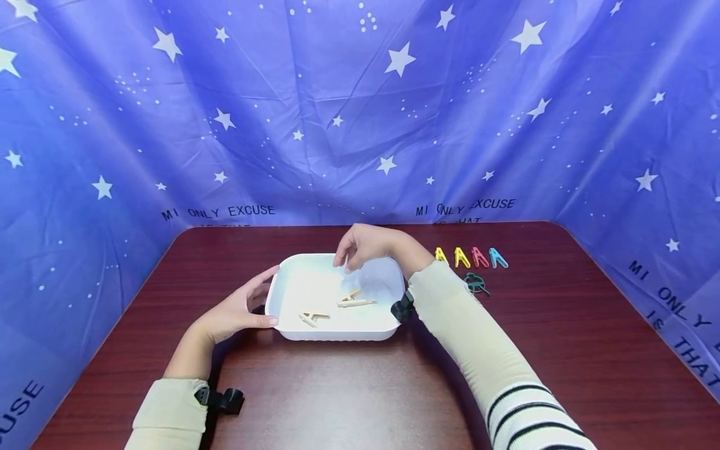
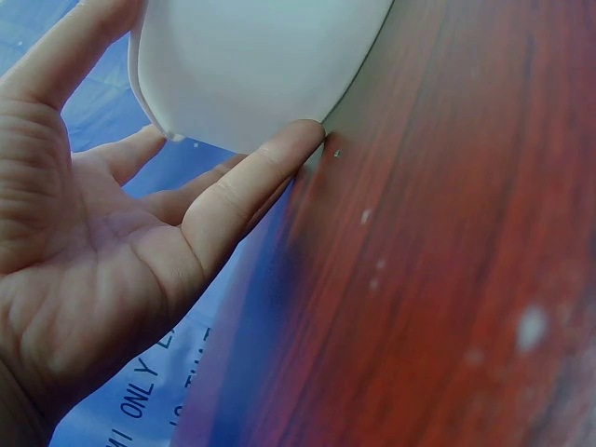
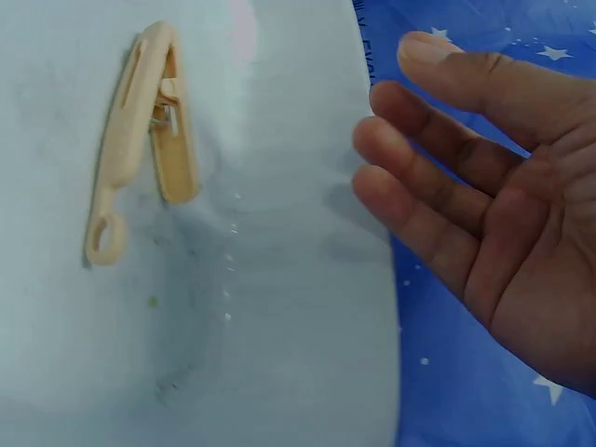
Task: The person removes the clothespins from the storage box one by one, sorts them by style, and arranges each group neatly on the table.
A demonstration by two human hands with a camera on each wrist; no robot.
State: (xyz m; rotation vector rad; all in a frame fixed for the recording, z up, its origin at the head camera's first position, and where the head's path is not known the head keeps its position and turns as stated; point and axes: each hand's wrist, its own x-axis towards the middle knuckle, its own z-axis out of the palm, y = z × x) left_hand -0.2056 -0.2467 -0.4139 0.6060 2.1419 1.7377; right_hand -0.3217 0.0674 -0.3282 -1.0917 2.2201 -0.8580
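My left hand (image 1: 239, 311) holds a white tray (image 1: 337, 335) by its left end, the thumb at the near corner and the fingers spread along the rim toward the far corner. In the left wrist view, the tray's wall (image 2: 251, 65) lies between thumb and fingers. Over the tray's far rim hangs my right hand (image 1: 368, 245), fingers loosely bent with nothing between them. Two beige clothespins lie inside the tray: one near the middle (image 1: 355, 303), one nearer the front left (image 1: 309, 319). The right wrist view has one beige clothespin (image 3: 140, 130) close up, apart from the fingertips.
Right of the tray, behind the right forearm, a row of clothespins stands out: yellow (image 1: 462, 257), red (image 1: 480, 257) and blue (image 1: 498, 258). A dark green flat item (image 1: 475, 284) lies in front of them. A starry blue curtain (image 1: 337, 156) surrounds the brown table (image 1: 315, 400).
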